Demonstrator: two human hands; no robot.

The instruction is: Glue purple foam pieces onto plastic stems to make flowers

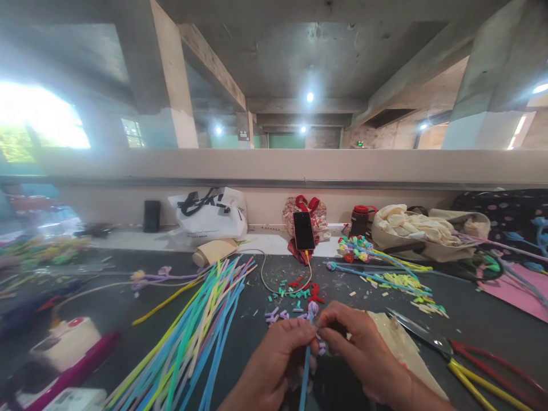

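Note:
My left hand [280, 357] is closed around a blue pipe cleaner stem [305, 374], thumb and fingers pinching it near its top. A small purple fuzzy bud [313, 309] tops the stem, just above my fingertips. Close beside it, my right hand [357, 339] is pinched shut at the stem's upper part; whatever lies between those fingertips is too small to make out. Short purple pieces [285, 314] lie just beyond my hands, with one cluster [322, 346] partly showing between them. Green cut pieces [302, 293] and red ones [315, 292] are scattered farther back.
Long coloured pipe cleaners [192, 331] spread across the left. Large scissors [436, 342] lie open at right, beside a beige sheet [398, 348]. A phone [303, 231] on a cable leans at the back, between a white bag [209, 214] and a dark bottle [358, 221]. Finished-looking stems [357, 249] lie right.

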